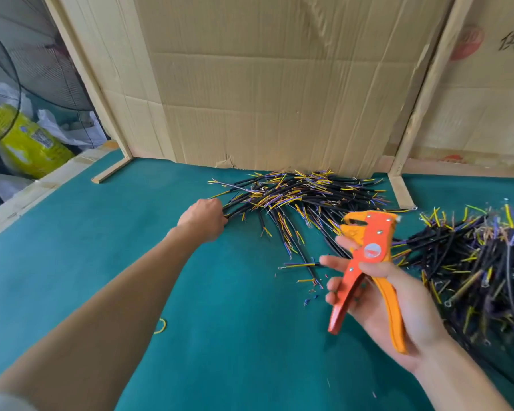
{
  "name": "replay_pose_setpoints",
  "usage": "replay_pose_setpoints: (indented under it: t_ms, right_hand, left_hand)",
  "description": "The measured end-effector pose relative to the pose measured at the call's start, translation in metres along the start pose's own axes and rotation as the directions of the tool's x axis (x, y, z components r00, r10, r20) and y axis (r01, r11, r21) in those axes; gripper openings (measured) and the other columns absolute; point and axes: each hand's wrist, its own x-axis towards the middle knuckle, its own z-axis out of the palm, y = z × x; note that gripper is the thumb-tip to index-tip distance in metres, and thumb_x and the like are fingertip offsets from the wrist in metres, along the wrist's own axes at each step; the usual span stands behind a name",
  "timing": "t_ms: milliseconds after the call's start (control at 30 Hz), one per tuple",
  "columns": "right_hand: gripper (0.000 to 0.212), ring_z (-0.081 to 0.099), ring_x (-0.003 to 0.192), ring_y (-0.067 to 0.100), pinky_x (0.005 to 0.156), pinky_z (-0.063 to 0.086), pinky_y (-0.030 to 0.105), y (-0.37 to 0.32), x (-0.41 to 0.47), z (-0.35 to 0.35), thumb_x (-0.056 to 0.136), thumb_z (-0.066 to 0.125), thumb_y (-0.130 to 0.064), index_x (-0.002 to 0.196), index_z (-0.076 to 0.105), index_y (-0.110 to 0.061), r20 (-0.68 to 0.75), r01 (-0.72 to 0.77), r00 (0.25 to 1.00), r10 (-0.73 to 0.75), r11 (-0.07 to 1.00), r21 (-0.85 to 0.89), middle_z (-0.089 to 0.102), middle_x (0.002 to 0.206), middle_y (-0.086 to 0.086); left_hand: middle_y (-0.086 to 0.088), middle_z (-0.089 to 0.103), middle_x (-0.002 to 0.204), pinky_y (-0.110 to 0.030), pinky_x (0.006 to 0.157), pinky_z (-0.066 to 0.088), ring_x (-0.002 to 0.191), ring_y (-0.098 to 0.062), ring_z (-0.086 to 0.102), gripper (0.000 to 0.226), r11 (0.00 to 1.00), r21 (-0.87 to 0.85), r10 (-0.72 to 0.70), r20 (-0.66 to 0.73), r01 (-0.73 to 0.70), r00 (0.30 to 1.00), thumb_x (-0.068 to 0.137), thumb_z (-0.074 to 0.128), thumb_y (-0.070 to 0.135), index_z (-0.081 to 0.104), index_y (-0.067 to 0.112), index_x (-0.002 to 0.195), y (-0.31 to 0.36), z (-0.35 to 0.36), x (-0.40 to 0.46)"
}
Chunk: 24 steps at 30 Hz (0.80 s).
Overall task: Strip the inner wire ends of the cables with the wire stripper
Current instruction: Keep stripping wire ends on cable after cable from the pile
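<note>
An orange wire stripper [368, 262] is held upright in my right hand [392, 307], thumb over one handle and fingers curled round the other, its jaws pointing up. My left hand [204, 218] reaches far forward to the left edge of a heap of short black cables [303, 197] with yellow and purple inner wires, and its fingers grip the end of a black cable there. A second, denser heap of the same cables [481, 268] lies to the right of the stripper.
The work surface is a green mat [101, 262] backed by cardboard sheets [264, 84] and wooden posts [413, 120]. Small bits of stripped insulation [309, 301] and a yellow wire loop [161, 326] lie on the mat. A fan guard [18, 69] stands off the left edge.
</note>
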Motion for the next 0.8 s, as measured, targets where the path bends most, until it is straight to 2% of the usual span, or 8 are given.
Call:
replay_pose_setpoints:
  t_ms: [100, 167, 200, 267, 367, 433, 600, 800]
  right_hand:
    - [0.053, 0.064, 0.075, 0.033, 0.069, 0.059, 0.046, 0.006, 0.0, 0.004, 0.082, 0.061, -0.013, 0.135, 0.062, -0.01, 0.028, -0.07, 0.997, 0.072, 0.995, -0.065, 0.065, 0.121, 0.034]
    - [0.052, 0.064, 0.075, 0.034, 0.069, 0.059, 0.046, 0.007, -0.001, 0.005, 0.08, 0.066, -0.009, 0.132, 0.065, -0.01, 0.024, -0.095, 0.995, 0.097, 0.992, -0.081, 0.066, 0.119, 0.035]
    - [0.051, 0.064, 0.076, 0.035, 0.07, 0.058, 0.046, 0.008, -0.001, 0.005, 0.079, 0.067, -0.009, 0.131, 0.067, -0.011, 0.027, -0.11, 0.993, 0.112, 0.991, -0.082, 0.065, 0.119, 0.035]
    - [0.05, 0.064, 0.078, 0.035, 0.072, 0.058, 0.047, 0.007, -0.001, 0.005, 0.079, 0.069, -0.015, 0.129, 0.068, -0.012, 0.044, -0.132, 0.99, 0.136, 0.988, -0.079, 0.065, 0.12, 0.034]
    - [0.051, 0.066, 0.079, 0.035, 0.073, 0.058, 0.048, 0.008, 0.0, 0.003, 0.079, 0.068, -0.014, 0.13, 0.067, -0.01, 0.062, -0.139, 0.988, 0.142, 0.989, -0.048, 0.065, 0.127, 0.03]
    - [0.055, 0.067, 0.079, 0.033, 0.072, 0.058, 0.047, 0.008, 0.001, 0.002, 0.075, 0.068, -0.012, 0.13, 0.068, -0.011, 0.058, -0.11, 0.992, 0.11, 0.994, -0.013, 0.064, 0.133, 0.023]
    - [0.053, 0.068, 0.083, 0.029, 0.073, 0.058, 0.041, 0.002, 0.0, -0.003, 0.075, 0.07, -0.015, 0.128, 0.07, -0.012, 0.03, 0.031, 0.999, -0.03, 0.999, -0.029, 0.063, 0.141, 0.006]
    - [0.063, 0.066, 0.083, 0.028, 0.074, 0.055, 0.042, -0.001, 0.003, -0.01, 0.072, 0.081, -0.02, 0.133, 0.066, -0.011, 0.061, 0.022, 0.998, -0.019, 0.998, -0.055, 0.06, 0.143, 0.009]
  left_hand:
    - [-0.017, 0.068, 0.093, -0.037, 0.074, 0.048, 0.094, -0.038, 0.061, 0.016, 0.987, -0.159, 0.0, -0.084, -0.014, 0.997, 0.097, 0.059, 0.018, 0.069, 0.007, 0.101, -0.001, -0.014, -0.011]
    - [-0.009, 0.066, 0.08, -0.029, 0.063, 0.047, 0.08, -0.028, 0.063, 0.013, 0.934, -0.355, -0.029, -0.168, -0.033, 0.985, 0.097, 0.06, 0.018, 0.07, 0.012, 0.102, 0.005, -0.019, -0.031]
    - [-0.003, 0.065, 0.072, -0.025, 0.054, 0.046, 0.068, -0.02, 0.063, 0.01, 0.873, -0.486, -0.045, -0.182, -0.05, 0.982, 0.096, 0.061, 0.017, 0.07, 0.013, 0.098, 0.011, -0.018, -0.045]
    - [0.003, 0.062, 0.066, -0.018, 0.046, 0.044, 0.047, -0.009, 0.057, 0.006, 0.662, -0.744, -0.017, -0.134, -0.089, 0.991, 0.095, 0.063, 0.011, 0.068, 0.01, 0.091, 0.03, -0.01, -0.08]
    - [-0.008, 0.057, 0.069, -0.024, 0.047, 0.047, 0.047, -0.016, 0.057, 0.004, 0.319, -0.944, 0.1, -0.054, -0.084, 0.993, 0.094, 0.064, -0.001, 0.062, 0.001, 0.093, 0.062, 0.014, -0.121]
    - [-0.009, 0.055, 0.068, -0.026, 0.048, 0.048, 0.048, -0.02, 0.057, 0.006, 0.22, -0.974, 0.157, -0.009, -0.044, 0.988, 0.094, 0.064, -0.003, 0.062, -0.001, 0.099, 0.08, 0.031, -0.141]
    - [0.002, 0.051, 0.066, -0.031, 0.053, 0.049, 0.05, -0.018, 0.055, 0.023, 0.24, -0.966, 0.24, -0.037, -0.096, 0.97, 0.096, 0.063, 0.001, 0.067, 0.02, 0.109, 0.096, 0.052, -0.156]
    - [0.007, 0.05, 0.064, -0.029, 0.051, 0.048, 0.049, -0.019, 0.057, 0.024, 0.294, -0.947, 0.29, -0.041, -0.13, 0.956, 0.086, 0.064, 0.02, 0.068, 0.032, 0.106, 0.096, 0.055, -0.157]
